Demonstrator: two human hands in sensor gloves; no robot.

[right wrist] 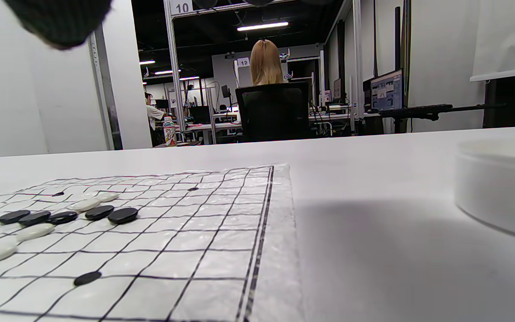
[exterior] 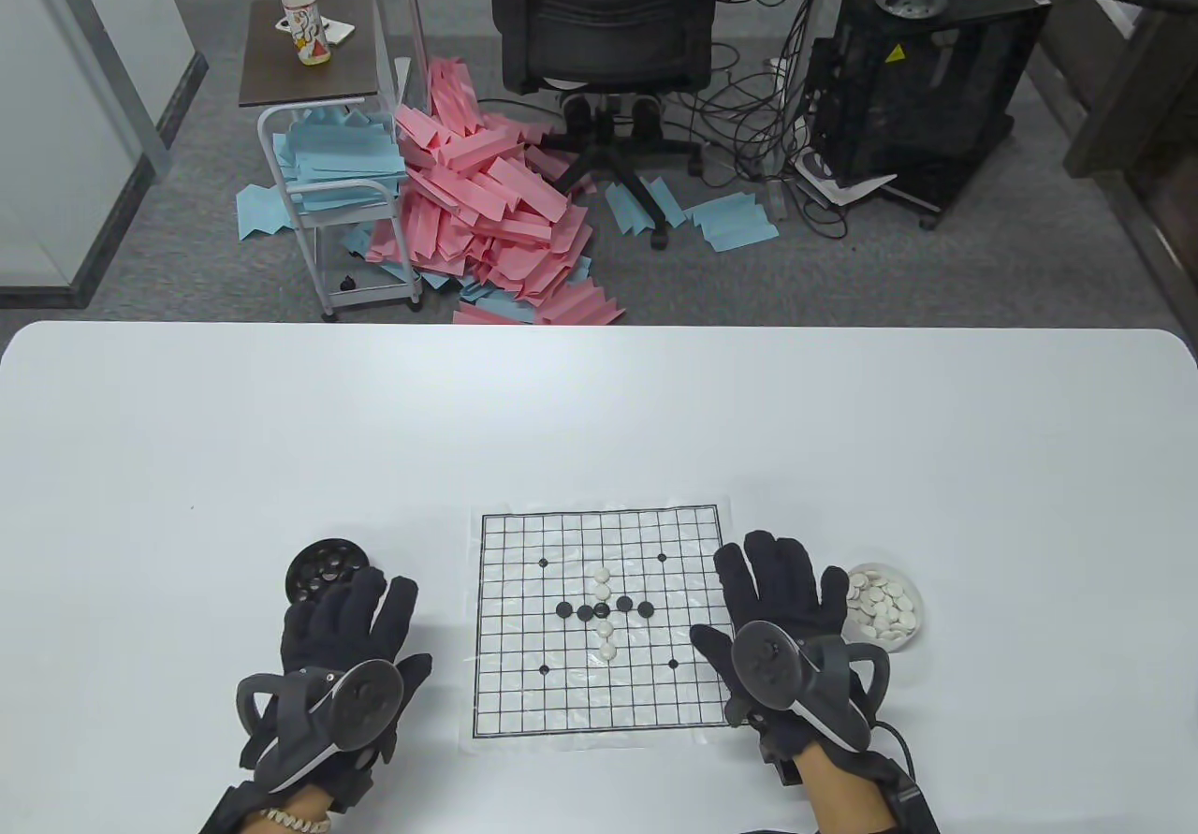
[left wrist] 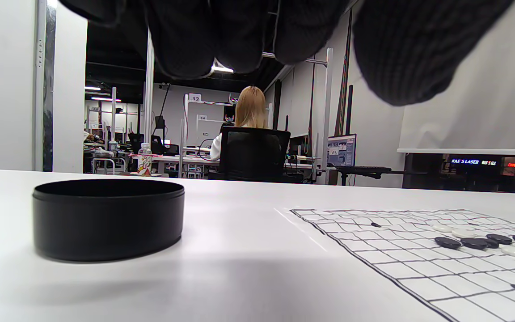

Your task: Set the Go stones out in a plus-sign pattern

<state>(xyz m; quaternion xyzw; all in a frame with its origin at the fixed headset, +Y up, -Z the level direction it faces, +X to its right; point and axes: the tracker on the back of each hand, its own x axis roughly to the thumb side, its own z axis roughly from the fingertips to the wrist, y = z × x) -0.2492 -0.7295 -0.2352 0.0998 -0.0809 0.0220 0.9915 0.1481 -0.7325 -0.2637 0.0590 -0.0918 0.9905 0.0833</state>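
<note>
A paper Go board point(exterior: 599, 623) lies on the white table. On it a row of black stones point(exterior: 604, 608) crosses a column of white stones point(exterior: 604, 628), forming a plus. The stones also show in the left wrist view point(left wrist: 476, 243) and the right wrist view point(right wrist: 61, 217). My left hand point(exterior: 351, 633) rests flat and empty left of the board, beside the black bowl point(exterior: 323, 567) of black stones. My right hand point(exterior: 777, 600) rests flat and empty at the board's right edge, next to the white bowl point(exterior: 884, 607) of white stones.
The black bowl point(left wrist: 107, 217) stands close in the left wrist view, the white bowl point(right wrist: 501, 181) in the right wrist view. Beyond the table's far edge are an office chair point(exterior: 604, 20), a cart point(exterior: 328, 179) and piled pink and blue paper point(exterior: 477, 207).
</note>
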